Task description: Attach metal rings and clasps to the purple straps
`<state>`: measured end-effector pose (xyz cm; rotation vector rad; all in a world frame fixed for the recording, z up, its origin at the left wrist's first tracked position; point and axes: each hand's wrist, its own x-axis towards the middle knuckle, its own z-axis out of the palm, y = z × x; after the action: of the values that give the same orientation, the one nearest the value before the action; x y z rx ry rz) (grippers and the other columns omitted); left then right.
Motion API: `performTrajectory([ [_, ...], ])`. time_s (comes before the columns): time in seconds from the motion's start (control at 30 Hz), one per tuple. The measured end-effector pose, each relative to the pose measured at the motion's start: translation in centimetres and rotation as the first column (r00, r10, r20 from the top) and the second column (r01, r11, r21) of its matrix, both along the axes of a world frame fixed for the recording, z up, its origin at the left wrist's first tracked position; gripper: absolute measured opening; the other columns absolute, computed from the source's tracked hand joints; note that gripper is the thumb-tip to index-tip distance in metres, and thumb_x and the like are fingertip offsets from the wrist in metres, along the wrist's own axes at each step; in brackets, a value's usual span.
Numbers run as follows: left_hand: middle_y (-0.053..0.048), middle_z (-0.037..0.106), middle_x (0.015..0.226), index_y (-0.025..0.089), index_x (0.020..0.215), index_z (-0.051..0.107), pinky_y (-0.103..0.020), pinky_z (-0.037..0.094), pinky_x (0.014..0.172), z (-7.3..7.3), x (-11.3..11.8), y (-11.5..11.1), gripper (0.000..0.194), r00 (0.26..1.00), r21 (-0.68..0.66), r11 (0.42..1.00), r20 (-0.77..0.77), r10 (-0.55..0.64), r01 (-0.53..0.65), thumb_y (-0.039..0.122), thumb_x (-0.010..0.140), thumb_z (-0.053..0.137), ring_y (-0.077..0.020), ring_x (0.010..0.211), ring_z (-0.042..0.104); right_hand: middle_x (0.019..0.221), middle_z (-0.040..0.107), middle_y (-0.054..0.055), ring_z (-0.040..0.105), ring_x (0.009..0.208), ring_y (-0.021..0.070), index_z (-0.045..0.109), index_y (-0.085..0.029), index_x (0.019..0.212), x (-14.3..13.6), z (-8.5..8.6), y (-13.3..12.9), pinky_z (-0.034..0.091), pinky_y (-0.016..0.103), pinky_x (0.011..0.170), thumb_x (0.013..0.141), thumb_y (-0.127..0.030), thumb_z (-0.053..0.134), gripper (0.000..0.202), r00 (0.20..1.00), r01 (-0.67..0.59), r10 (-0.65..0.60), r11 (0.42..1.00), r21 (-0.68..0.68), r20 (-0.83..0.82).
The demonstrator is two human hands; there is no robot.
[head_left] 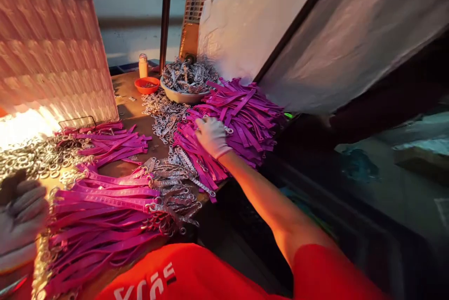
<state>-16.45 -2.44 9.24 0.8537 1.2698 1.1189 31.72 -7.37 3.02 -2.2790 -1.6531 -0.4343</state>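
Observation:
My right hand (212,137), in a white glove, rests on a large pile of magenta straps (242,113) right of centre. Its fingers are curled down onto the straps, and what they hold, if anything, is hidden. At the far left edge is my left hand (23,220), gloved too and blurred, beside metal rings (31,159). Between the hands lies a second bundle of magenta straps (108,197), with silver metal clips (175,187) along its right end.
Behind stands a bowl (182,96) heaped with metal pieces, near a small orange bowl (147,85) and a bottle (143,66). A ribbed translucent panel (52,42) rises at left. White sheeting (252,24) leans behind the strap pile.

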Motion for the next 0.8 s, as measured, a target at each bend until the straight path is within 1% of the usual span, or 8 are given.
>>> performTrajectory([
  [0.07,0.006,0.052,0.048,0.02,0.066,0.062,-0.012,0.024,0.035,0.8,4.8,-1.3,0.034,0.894,-0.079,0.977,0.423,-0.146,0.197,0.024,0.099,0.053,-0.0025,0.04,0.031,0.113,0.065,0.021,0.056,0.101,0.029,0.067,-0.009,0.117,2.4,-1.2,-1.0,0.036,0.037,0.082,0.098,-0.026,0.053,0.029,0.989,0.129,-0.119,0.983,-0.129,0.086],
  [0.1,0.004,0.053,0.052,0.018,0.07,0.061,-0.011,0.024,0.033,0.8,7.3,-1.9,0.036,0.84,-0.11,0.967,0.525,-0.141,0.231,0.015,0.101,0.044,-0.0024,0.039,0.036,0.111,0.065,0.021,0.057,0.1,0.029,0.067,-0.01,0.118,3.1,-1.8,-1.3,0.036,0.037,0.08,0.099,-0.026,0.051,0.03,0.983,0.161,-0.142,0.971,-0.176,0.117],
  [0.2,-0.001,0.061,0.065,0.012,0.087,0.064,-0.008,0.027,0.032,-1.0,13.1,-2.8,0.026,0.817,-0.232,0.938,0.571,-0.082,0.257,0.004,0.099,0.043,-0.0031,0.044,0.049,0.101,0.067,0.021,0.059,0.095,0.0297,0.07,-0.009,0.113,3.9,-2.9,-1.4,0.037,0.038,0.077,0.099,-0.023,0.045,0.032,0.982,0.147,-0.112,0.959,-0.242,0.151],
  [0.3,-0.009,0.07,0.085,0.008,0.095,0.066,-0.008,0.032,0.033,-3.7,15.5,-3.4,0.019,0.802,-0.225,0.935,0.591,-0.091,0.273,0.0,0.092,0.049,-0.0061,0.052,0.059,0.1,0.068,0.024,0.061,0.093,0.0317,0.073,-0.007,0.105,3.5,-2.9,-1.1,0.042,0.04,0.077,0.096,-0.02,0.045,0.032,0.989,0.113,-0.092,0.975,-0.193,0.113],
  [0.4,-0.012,0.072,0.093,0.008,0.099,0.068,-0.009,0.029,0.033,-5.2,15.8,-4.2,0.022,0.808,-0.229,0.937,0.583,-0.084,0.263,0.001,0.086,0.052,-0.0087,0.056,0.064,0.103,0.071,0.019,0.063,0.097,0.0296,0.072,-0.013,0.102,0.5,-2.1,-1.2,0.048,0.042,0.084,0.091,-0.019,0.046,0.029,0.967,-0.105,0.113,0.993,0.045,-0.228],
  [0.5,-0.013,0.073,0.098,0.01,0.101,0.071,-0.01,0.027,0.034,-5.5,15.7,-4.9,0.023,0.838,-0.151,0.961,0.534,-0.116,0.23,0.006,0.08,0.063,-0.0101,0.059,0.065,0.102,0.073,0.008,0.065,0.09,0.0225,0.069,-0.022,0.107,-5.9,-1.3,-2.0,0.052,0.038,0.085,0.093,-0.028,0.048,0.026,0.632,-0.379,0.419,0.901,0.212,-0.652],
  [0.63,-0.01,0.073,0.092,0.01,0.105,0.074,-0.014,0.033,0.039,-5.9,15.9,-5.2,0.032,0.876,0.03,0.976,0.436,-0.206,0.215,0.017,0.073,0.074,-0.0092,0.057,0.06,0.113,0.073,0.003,0.067,0.104,0.0201,0.067,-0.024,0.118,-14.9,-0.4,-2.6,0.053,0.035,0.094,0.093,-0.035,0.058,0.029,0.265,-0.493,0.411,0.835,0.244,-0.872],
  [0.8,-0.001,0.063,0.067,0.011,0.096,0.076,-0.015,0.035,0.041,-7.1,15.7,-4.5,0.026,0.872,0.078,0.975,0.437,-0.22,0.207,0.02,0.071,0.075,-0.0047,0.047,0.044,0.116,0.073,0.001,0.067,0.105,0.0186,0.067,-0.024,0.12,-19.3,0.0,-1.4,0.054,0.033,0.094,0.087,-0.028,0.06,0.033,0.184,-0.46,0.398,0.843,0.279,-0.899],
])
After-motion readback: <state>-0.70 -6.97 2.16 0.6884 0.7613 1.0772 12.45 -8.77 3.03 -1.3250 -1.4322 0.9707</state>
